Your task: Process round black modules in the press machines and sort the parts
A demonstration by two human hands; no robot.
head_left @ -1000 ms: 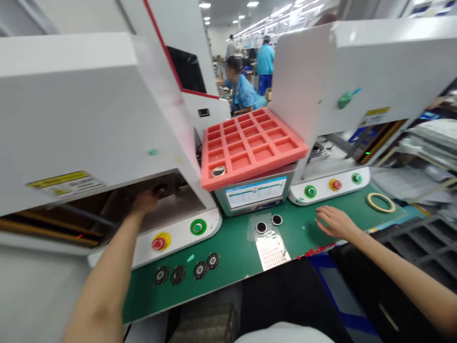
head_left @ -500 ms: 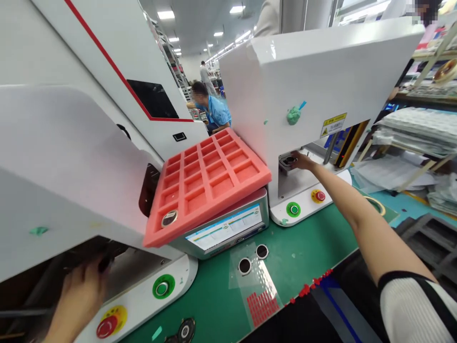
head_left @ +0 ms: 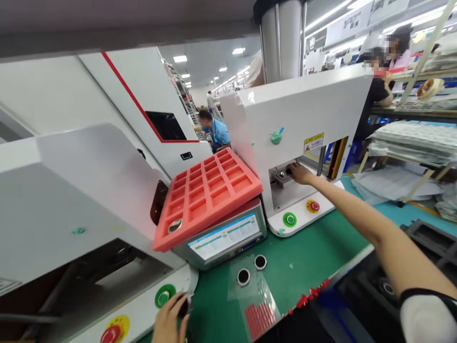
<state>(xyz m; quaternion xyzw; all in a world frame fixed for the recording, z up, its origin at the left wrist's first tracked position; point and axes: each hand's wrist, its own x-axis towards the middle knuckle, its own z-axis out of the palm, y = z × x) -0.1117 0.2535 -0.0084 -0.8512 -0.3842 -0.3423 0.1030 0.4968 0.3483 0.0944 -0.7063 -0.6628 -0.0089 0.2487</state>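
My left hand point(head_left: 170, 318) is low in the view, beside the left machine's green button point(head_left: 164, 296). Its fingers are closed on a dark round part point(head_left: 184, 307), partly hidden by them. Inside the opening of the right machine point(head_left: 300, 116), my right hand point(head_left: 300, 173) pinches another dark round part point(head_left: 289, 170) at the metal fixture point(head_left: 281, 177). Two black discs with pale rims, a nearer disc point(head_left: 243, 277) and a farther disc point(head_left: 260, 262), lie on a clear sheet point(head_left: 259, 291) on the green mat point(head_left: 300, 259).
A pink foam tray point(head_left: 209, 209) with one round piece point(head_left: 174, 226) rests on a screen unit point(head_left: 228, 238). The left machine point(head_left: 89, 190) stands opposite. Red emergency buttons, one on the right base point(head_left: 313, 206), sit beside green ones. Black trays point(head_left: 433, 238) lie at right; people work behind.
My left hand has come out of the left machine toward the mat with a dark round part. My right hand went from above the mat into the right machine and lifts a part at its fixture.
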